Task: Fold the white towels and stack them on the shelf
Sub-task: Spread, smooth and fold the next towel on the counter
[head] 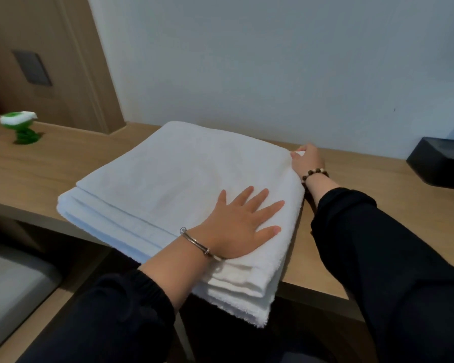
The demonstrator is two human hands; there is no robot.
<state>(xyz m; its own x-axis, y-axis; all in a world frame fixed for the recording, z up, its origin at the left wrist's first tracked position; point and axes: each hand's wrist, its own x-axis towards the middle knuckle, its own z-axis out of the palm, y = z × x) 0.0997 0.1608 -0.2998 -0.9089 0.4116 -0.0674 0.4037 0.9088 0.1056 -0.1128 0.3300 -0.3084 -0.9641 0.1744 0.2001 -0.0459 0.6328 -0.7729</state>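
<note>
On the wooden desktop [364,169] lies the folded white towel [168,174], several layers thick. Its stacked edges show along the near-left side, and its near corner hangs a little past the desktop's front edge.

The left hand [236,226] lies palm down on the towel's top layer, towards the towel's near-right part. Its fingers are straight and spread, pressing flat on the cloth without curling round anything. A metal bangle [197,243] circles that wrist, just above the towel's near edge.

The right hand [306,161] is at the towel's far-right corner, where its fingers pinch the corner of the cloth. The rest of the hand sits just beyond the towel's right edge, over bare wood. A bead bracelet [313,175] is on that wrist. Both forearms wear black sleeves.

Well to the left of the towel stands a small green and white toy [21,127], blurred. Well to the right of the towel sits a black box [440,161]. Behind the towel rises a pale wall [247,61], and far to the towel's left a dark switch plate [32,68] is set in a wood panel.
</note>
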